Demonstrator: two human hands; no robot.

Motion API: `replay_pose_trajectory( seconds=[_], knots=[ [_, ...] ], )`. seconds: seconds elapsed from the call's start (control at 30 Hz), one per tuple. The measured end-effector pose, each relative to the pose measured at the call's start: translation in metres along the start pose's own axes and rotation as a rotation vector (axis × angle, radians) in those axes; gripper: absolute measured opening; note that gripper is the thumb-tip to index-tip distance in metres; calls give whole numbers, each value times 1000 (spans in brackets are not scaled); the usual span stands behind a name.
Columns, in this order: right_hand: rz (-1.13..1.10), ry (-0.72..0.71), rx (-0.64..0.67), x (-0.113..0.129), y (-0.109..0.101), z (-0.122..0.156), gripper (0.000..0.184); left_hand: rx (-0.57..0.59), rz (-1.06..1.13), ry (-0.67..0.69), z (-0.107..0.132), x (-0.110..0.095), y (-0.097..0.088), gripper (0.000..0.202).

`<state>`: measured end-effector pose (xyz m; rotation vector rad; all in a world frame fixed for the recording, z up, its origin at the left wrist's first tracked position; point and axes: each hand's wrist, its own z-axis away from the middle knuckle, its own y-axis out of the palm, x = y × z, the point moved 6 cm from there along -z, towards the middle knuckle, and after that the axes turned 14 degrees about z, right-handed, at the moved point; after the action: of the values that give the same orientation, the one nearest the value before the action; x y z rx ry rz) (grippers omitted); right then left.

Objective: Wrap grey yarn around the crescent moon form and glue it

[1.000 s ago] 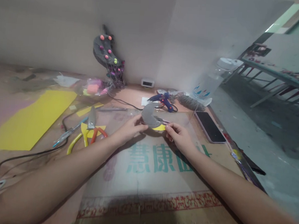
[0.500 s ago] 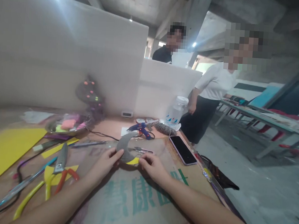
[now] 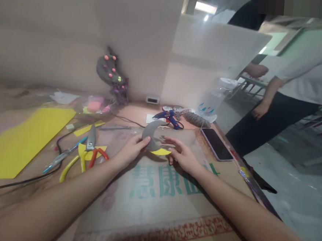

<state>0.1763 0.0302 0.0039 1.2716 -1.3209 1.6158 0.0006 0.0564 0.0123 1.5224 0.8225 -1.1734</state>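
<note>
My left hand (image 3: 135, 147) pinches a crescent-shaped grey piece (image 3: 150, 131), its thumb lying on the grey face. A strip of yellow card (image 3: 161, 151) shows along the crescent's lower right end. My right hand (image 3: 182, 155) is beside that yellow tip, its fingers apart and slightly curled; whether a fingertip touches the tip I cannot tell. Small metal snips (image 3: 162, 137) lie partly hidden behind the right fingers. A blue glue gun (image 3: 170, 117) rests just beyond the crescent. Left of my hands lie large scissors (image 3: 91, 139) with yellow and red handles, on yellow scraps.
A phone (image 3: 216, 144) lies at the right edge, near a clear plastic jar (image 3: 213, 98) and grey yarn (image 3: 196, 119). A decorated grey crescent (image 3: 109, 71) stands against the white partition. Yellow sheet (image 3: 32, 141) covers the left. A person in a white top (image 3: 305, 68) stands beyond the table.
My view has turned down and left. The right fingers, pinched at the yellow tip before, have spread apart. The left hand keeps its hold on the crescent.
</note>
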Motion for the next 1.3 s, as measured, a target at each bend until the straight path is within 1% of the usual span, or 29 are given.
replay_pose_trajectory(
  seconds=[0.07, 0.13, 0.2, 0.37, 0.43, 0.53, 0.63, 0.67, 0.73, 0.83, 0.9, 0.97, 1.03, 1.13, 1.2, 1.3],
  knots=[
    [31, 22, 19, -2, 2, -1, 41, 14, 14, -8, 1, -3, 2, 42],
    [93, 45, 1, -3, 0, -1, 28, 21, 19, -28, 1, -3, 4, 41],
    [134, 58, -31, -5, -2, -1, 22, 35, 22, -46, 1, -2, 5, 38],
    [152, 50, -112, -7, -9, -2, 26, 106, 33, -74, 2, 4, 7, 37],
    [155, 45, -132, -6, -10, -2, 28, 116, 28, -82, 3, 6, 7, 35],
    [123, 31, -163, -2, -13, 0, 32, 94, 6, -73, 2, 9, 3, 35],
    [70, -27, -239, 6, -20, 8, 34, 63, 4, -30, 1, 8, -2, 37],
    [67, -46, -245, 8, -20, 10, 32, 56, 9, -16, 0, 7, -3, 37],
    [97, -75, -211, 11, -16, 14, 29, 50, -3, 10, 0, 4, -4, 36],
    [183, -91, -161, 11, -5, 18, 27, 48, -60, 69, 2, -4, -3, 37],
    [242, -92, -161, 11, 1, 19, 20, 40, -75, 101, 3, -8, -2, 35],
    [323, -129, -183, 14, 3, 21, 14, 34, -79, 111, 3, -9, -1, 31],
    [445, -207, -222, 20, 2, 23, 10, 36, -88, 90, 1, -5, -2, 30],
    [664, -329, -252, 27, 3, 26, 7, 48, -104, 61, -1, 1, -3, 38],
    [801, -408, -238, 31, 7, 28, 8, 39, -155, 80, -1, 1, -4, 42],
    [941, -520, -176, 36, 16, 30, 9, 12, -319, 136, 4, -3, -1, 43]
  ],
)
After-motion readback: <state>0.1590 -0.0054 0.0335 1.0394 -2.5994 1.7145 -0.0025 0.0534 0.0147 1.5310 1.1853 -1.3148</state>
